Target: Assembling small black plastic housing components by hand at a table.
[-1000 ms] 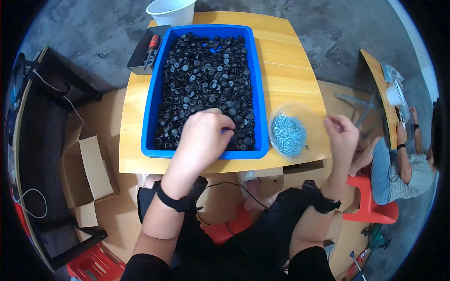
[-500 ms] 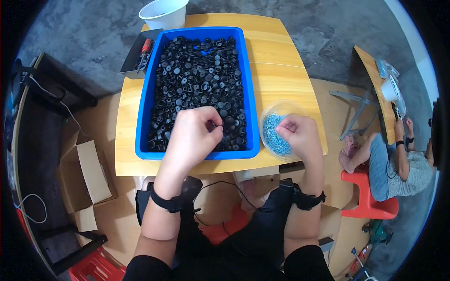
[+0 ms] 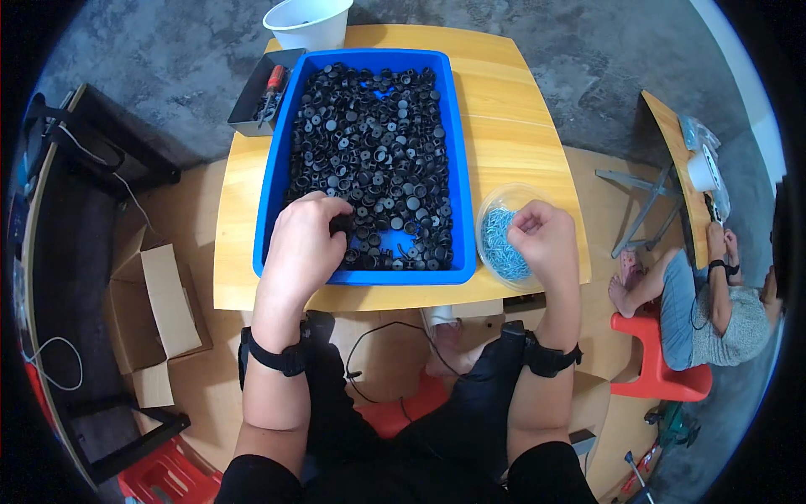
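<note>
A hand could slide easily over the bare surface (image 3: 508, 109) right of the blue tray (image 3: 460, 168), from its far edge down toward the clear tub (image 3: 515, 192). Only a narrow strip parts tub and tray. The right hand (image 3: 544, 239) covers part of the tub's opening. At far left, the dark box (image 3: 248, 128) and white bucket (image 3: 309, 35) crowd the corner.

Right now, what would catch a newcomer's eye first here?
The big blue tray dominates the table, heaped with small black parts, the left hand over its near left area. Right of it, a clear round bowl holds bluish screw-like pieces, the right hand over its right side.
</note>
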Action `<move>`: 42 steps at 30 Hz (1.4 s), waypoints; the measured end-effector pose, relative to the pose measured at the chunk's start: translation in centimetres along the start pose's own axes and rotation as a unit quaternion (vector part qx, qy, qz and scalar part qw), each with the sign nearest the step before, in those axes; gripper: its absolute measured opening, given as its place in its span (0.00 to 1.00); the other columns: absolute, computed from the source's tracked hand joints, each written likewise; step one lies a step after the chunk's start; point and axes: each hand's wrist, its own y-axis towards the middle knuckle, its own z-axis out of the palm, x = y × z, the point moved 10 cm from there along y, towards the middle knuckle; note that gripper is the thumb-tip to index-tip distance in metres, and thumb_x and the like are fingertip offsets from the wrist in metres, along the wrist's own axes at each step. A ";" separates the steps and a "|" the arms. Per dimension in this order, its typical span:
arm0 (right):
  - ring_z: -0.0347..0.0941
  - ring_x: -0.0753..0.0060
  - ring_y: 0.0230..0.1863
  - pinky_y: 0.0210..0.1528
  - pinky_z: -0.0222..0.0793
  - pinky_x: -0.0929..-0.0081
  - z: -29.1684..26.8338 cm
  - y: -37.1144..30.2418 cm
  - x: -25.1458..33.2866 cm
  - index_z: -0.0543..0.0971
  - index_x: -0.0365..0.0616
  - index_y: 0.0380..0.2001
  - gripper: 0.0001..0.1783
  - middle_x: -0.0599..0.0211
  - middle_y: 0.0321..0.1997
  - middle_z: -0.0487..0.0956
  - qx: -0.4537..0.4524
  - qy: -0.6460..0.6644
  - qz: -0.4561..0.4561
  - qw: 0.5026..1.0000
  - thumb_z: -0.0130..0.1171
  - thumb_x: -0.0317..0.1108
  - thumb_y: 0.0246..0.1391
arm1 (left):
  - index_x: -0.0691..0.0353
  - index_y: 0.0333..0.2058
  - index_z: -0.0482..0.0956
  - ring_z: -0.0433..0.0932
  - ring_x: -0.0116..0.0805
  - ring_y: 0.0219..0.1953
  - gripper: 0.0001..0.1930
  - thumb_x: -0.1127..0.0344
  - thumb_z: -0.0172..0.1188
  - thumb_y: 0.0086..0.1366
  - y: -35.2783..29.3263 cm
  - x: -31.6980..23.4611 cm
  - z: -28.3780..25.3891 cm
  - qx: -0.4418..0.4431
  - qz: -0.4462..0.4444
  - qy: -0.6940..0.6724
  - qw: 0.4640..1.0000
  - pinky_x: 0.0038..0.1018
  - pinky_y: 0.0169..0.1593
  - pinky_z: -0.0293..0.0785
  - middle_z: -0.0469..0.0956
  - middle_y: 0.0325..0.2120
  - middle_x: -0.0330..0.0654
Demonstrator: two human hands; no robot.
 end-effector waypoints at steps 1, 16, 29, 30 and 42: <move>0.70 0.74 0.17 0.23 0.65 0.78 0.1 -0.1 -0.1 0.75 0.36 0.17 0.05 0.63 0.15 0.74 0.004 0.026 0.002 1.000 0.58 0.27 0.33 | 0.67 0.32 0.78 0.76 0.46 0.33 0.13 0.79 0.57 0.43 0.0 0.1 0.0 -0.001 -0.009 -0.009 1.000 0.32 0.39 0.72 0.76 0.29 0.50; 0.75 0.63 0.21 0.27 0.69 0.71 1.4 0.8 -0.4 0.77 0.39 0.20 0.05 0.58 0.19 0.77 0.039 -0.024 0.032 0.998 0.60 0.29 0.37 | 0.64 0.25 0.81 0.77 0.44 0.27 0.10 0.66 0.65 0.42 1.4 -3.2 8.0 0.223 0.067 -0.001 0.972 0.33 0.35 0.73 0.78 0.22 0.48; 0.72 0.80 0.24 0.27 0.67 0.84 0.0 -1.3 1.5 0.77 0.38 0.32 0.11 0.66 0.24 0.78 -0.016 0.223 -0.030 0.974 0.60 0.19 0.41 | 0.64 0.18 0.78 0.76 0.36 0.20 0.06 0.71 0.65 0.39 1.6 -1.9 7.1 0.147 0.014 -0.067 0.987 0.28 0.28 0.72 0.76 0.16 0.45; 0.72 0.80 0.24 0.27 0.67 0.84 -0.2 -1.7 1.9 0.77 0.38 0.32 0.11 0.66 0.24 0.78 -0.016 0.221 -0.032 0.975 0.60 0.19 0.41 | 0.65 0.19 0.77 0.75 0.30 0.19 0.04 0.73 0.63 0.43 1.4 -1.5 6.0 0.130 -0.017 -0.118 0.984 0.25 0.25 0.71 0.76 0.15 0.42; 0.76 0.72 0.27 0.30 0.73 0.78 1.6 -17.5 17.4 0.73 0.37 0.37 0.07 0.54 0.31 0.79 0.272 0.649 -0.006 0.710 0.54 0.24 0.52 | 0.71 0.37 0.77 0.79 0.38 0.31 0.10 0.80 0.58 0.53 -15.4 -7.5 -5.7 0.070 -0.116 -0.721 0.680 0.25 0.35 0.78 0.77 0.35 0.52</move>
